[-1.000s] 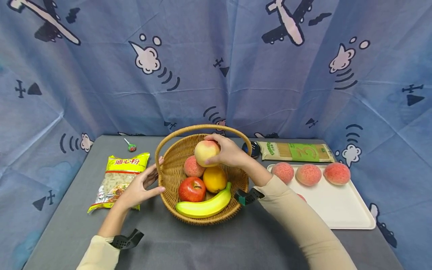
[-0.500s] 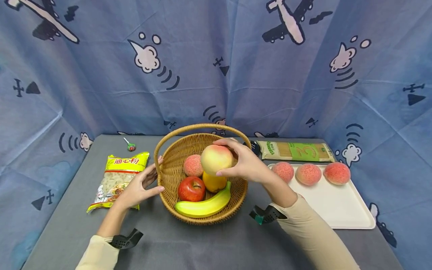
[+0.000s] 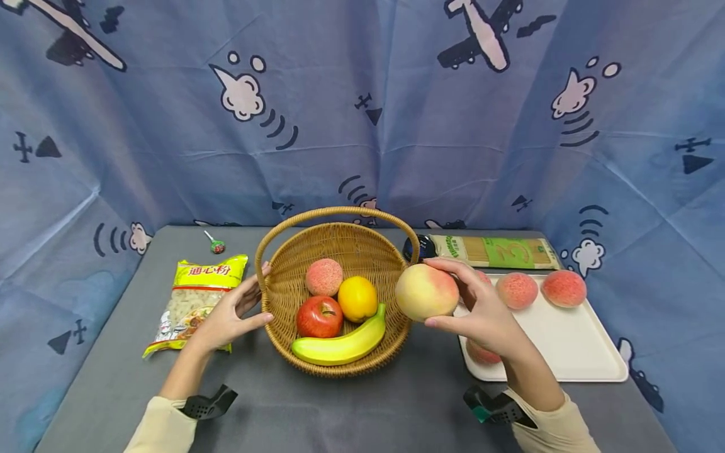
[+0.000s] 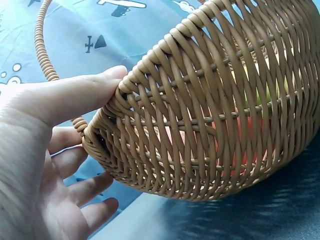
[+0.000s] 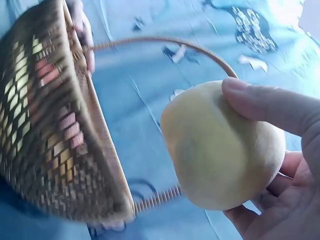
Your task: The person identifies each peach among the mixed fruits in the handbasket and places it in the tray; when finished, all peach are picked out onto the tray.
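In the head view my right hand [image 3: 487,314] holds a large yellow-and-pink peach [image 3: 426,292] between thumb and fingers, over the right rim of a wicker basket [image 3: 283,302]. The right wrist view shows the peach [image 5: 220,150] in front of the basket's handle. My left hand [image 3: 226,321] grips the basket's left side; up close, its thumb [image 4: 95,90] lies on the rim and the index finger reaches behind by the handle. Inside the basket lie a small pink peach [image 3: 324,277], an orange [image 3: 357,299], a red apple [image 3: 320,318] and a banana [image 3: 340,346].
A white tray [image 3: 583,352] at the right bears several pink peaches [image 3: 564,288], some partly behind my right hand. Behind it lies a noodle packet [image 3: 498,251] beside a dark round object [image 3: 419,248]. A yellow pasta bag [image 3: 198,302] and a lollipop [image 3: 215,243] are at the left.
My right hand has lifted the large peach out from among the fruit and carried it right, to the basket's right rim. The left hand stays at the basket's left side.
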{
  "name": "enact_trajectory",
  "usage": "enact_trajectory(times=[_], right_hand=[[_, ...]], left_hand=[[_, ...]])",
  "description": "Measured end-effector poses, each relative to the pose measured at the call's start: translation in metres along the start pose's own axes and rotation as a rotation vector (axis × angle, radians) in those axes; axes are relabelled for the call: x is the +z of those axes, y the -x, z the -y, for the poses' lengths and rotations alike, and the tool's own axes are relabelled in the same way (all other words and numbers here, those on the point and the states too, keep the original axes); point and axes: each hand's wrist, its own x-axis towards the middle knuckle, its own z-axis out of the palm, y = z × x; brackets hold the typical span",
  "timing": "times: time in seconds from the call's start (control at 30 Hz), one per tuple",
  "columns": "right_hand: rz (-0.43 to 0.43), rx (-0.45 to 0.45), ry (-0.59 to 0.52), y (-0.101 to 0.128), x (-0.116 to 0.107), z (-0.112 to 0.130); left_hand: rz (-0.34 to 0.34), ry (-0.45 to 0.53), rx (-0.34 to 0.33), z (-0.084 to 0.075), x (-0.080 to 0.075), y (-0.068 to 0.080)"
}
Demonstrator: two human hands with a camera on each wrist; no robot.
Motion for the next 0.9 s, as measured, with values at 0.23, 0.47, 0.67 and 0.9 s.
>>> enact_trajectory(times=[0.23,0.47,0.67,0.9], right_hand=[[-0.228,0.005,0.033,0.031,-0.028,-0.025],[-0.424,0.051,0.001,0.068,-0.051,-0.054],[-0.614,0.198,0.019,0.091,-0.06,-0.077],[-0.701,0.567,0.254,0.114,-0.065,-0.108]], left_hand=[[0.007,0.001,0.027,0.001,-0.001,0.0],[0.01,0.015,0.031,0.002,-0.001,0.0],[0.009,0.007,0.024,0.0,-0.001,0.0],[0.012,0.005,0.015,0.0,0.0,0.001]])
